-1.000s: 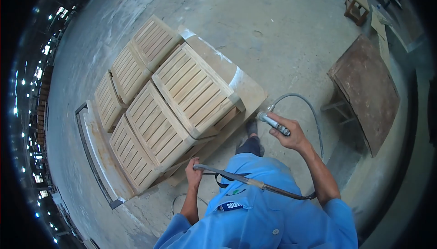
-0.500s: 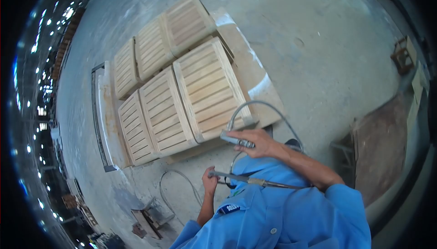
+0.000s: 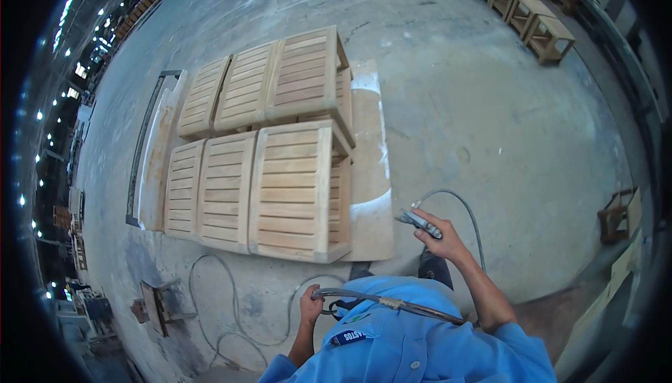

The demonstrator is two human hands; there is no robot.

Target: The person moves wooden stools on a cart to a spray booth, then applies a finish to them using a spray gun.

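My right hand [image 3: 441, 236] is wrapped round a metal spray gun [image 3: 421, 224], with a grey hose [image 3: 470, 208] curving away from it. Lower down, my left hand [image 3: 311, 305] grips a dark hose [image 3: 357, 295] that runs across the front of my blue shirt. Several slatted wooden tables [image 3: 290, 190] stand in two rows on a flat board [image 3: 371, 232], beyond and to the left of my hands. The gun is to the right of the nearest row and touches none of them.
Loops of hose [image 3: 234, 299] lie on the concrete floor at lower left, near a small wooden piece [image 3: 155, 307]. Wooden frames [image 3: 549, 37] line the upper right. Another frame [image 3: 616, 216] stands at the right. A dark rail [image 3: 143, 152] edges the board's left side.
The view has turned, so the tables appear further left and more upright. My right hand with the spray gun is further right, away from the near table's corner. Both hands keep their grip.
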